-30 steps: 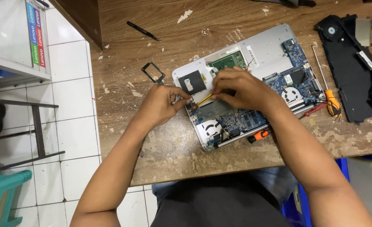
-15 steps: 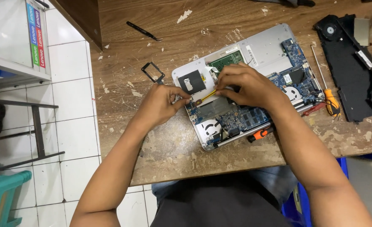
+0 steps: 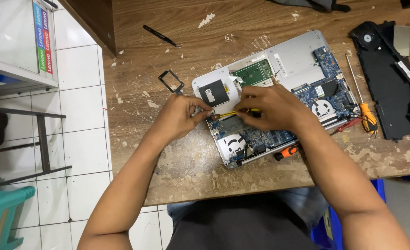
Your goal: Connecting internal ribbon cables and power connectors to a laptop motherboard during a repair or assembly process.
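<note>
Since a moment ago almost nothing has shifted: our right hand has stayed curled shut around a small yellow-handled tool, only moving slightly toward 9 o'clock, so its tip stays near the left edge of the opened laptop, and we judge the work at this one spot is still going on. Our left hand remains at 9 o'clock from the tool, fingers pinched together at the laptop's edge; if it grips some small part we cannot tell, because the fingers hide it. The laptop lies tilted in the middle of the worn wooden table, its blue circuit board and two round fans open to view. At 3 o'clock an orange-handled screwdriver lies just beside the laptop, then a black cover panel further right. At 10 o'clock rest a small black frame and black tweezers. Free room for our hands is mostly at 6 and 7 o'clock, where bare table runs to the near edge; the left edge drops to the tiled floor
</note>
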